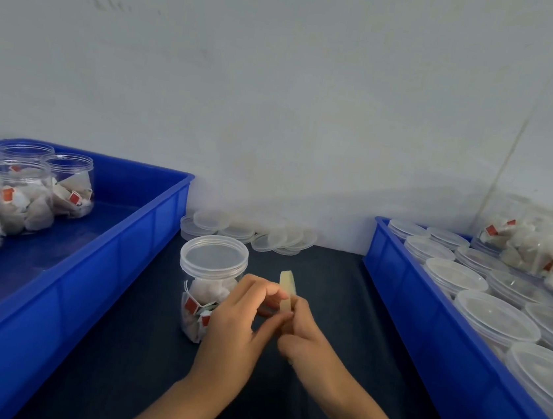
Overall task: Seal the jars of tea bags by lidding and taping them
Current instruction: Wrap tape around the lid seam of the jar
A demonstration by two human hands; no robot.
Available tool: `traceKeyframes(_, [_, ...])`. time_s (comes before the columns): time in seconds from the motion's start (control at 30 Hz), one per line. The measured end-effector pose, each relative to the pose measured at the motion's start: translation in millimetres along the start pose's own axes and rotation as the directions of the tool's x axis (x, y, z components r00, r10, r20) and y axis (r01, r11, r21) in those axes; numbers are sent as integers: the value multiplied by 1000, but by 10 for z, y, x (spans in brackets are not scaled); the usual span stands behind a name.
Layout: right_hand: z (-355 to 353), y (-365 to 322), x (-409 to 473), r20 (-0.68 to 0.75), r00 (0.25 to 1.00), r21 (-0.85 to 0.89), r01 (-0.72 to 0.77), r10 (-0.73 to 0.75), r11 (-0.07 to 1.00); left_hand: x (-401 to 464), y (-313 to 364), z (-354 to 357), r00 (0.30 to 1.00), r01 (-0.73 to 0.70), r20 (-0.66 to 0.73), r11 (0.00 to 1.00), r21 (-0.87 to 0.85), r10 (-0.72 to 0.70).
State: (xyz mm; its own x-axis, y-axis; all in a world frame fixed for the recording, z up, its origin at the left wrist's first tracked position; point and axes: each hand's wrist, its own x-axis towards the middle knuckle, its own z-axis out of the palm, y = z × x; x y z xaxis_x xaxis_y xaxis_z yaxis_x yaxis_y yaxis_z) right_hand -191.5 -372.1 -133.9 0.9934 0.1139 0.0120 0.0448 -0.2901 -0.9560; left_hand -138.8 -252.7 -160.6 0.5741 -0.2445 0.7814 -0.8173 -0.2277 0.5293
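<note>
Head view: lidded clear plastic jar of tea bags (210, 284) awaits taping; both hands' grip pinches yellowish tape roll (287, 291), left hand (238, 322), right hand (301, 339); next: free tape end.

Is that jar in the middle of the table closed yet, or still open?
Closed. The jar wears a clear lid and stands upright. No tape shows on it; both hands are busy with the tape roll.

Left hand (238, 322): forearm entering from below, fingers curled, thumb and fingertips pinching inward. Right hand (302, 336): forearm angled in from lower right, fingers curled in a grip; both hands touching at centre
</note>
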Motion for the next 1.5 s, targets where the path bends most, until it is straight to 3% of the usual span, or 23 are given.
traceKeyframes(0.43, [25,13,11,-18,999,-210,27,-31,977,16,-33,-43,988,-141,94,957,253,121])
traceKeyframes(0.63, [-49,42,32,-65,997,-285,29,-49,958,12,-28,-103,997,-71,33,955,290,64])
traceKeyframes(0.8, [-137,14,16,-90,975,-471,137,-202,872,33,38,-114,997,48,-75,981,187,-35])
traceKeyframes(1.0, [-150,-16,7,-111,977,-707,50,-181,705,88,114,-189,990,112,-93,993,41,-108])
traceKeyframes(1.1, [-147,-88,-6,-69,984,-503,107,-163,858,126,80,-295,978,153,-147,988,19,-149])
traceKeyframes(1.2, [-141,-113,18,-77,989,-404,85,-126,911,124,15,-419,990,12,-140,984,179,13])
traceKeyframes(1.33, [-122,-76,94,-228,959,-627,-14,-167,779,123,-180,-516,937,-220,-161,882,417,309])
traceKeyframes(1.4, [-128,-97,110,-250,941,-680,-3,-228,733,130,-316,-571,928,-126,-290,929,348,235])
traceKeyframes(1.47, [-144,-149,126,-248,933,-700,13,-260,714,117,-412,-613,949,90,-310,991,94,-57])
traceKeyframes(1.5, [-146,-175,140,-241,934,-716,12,-263,698,104,-442,-616,948,214,-232,976,-42,-218])
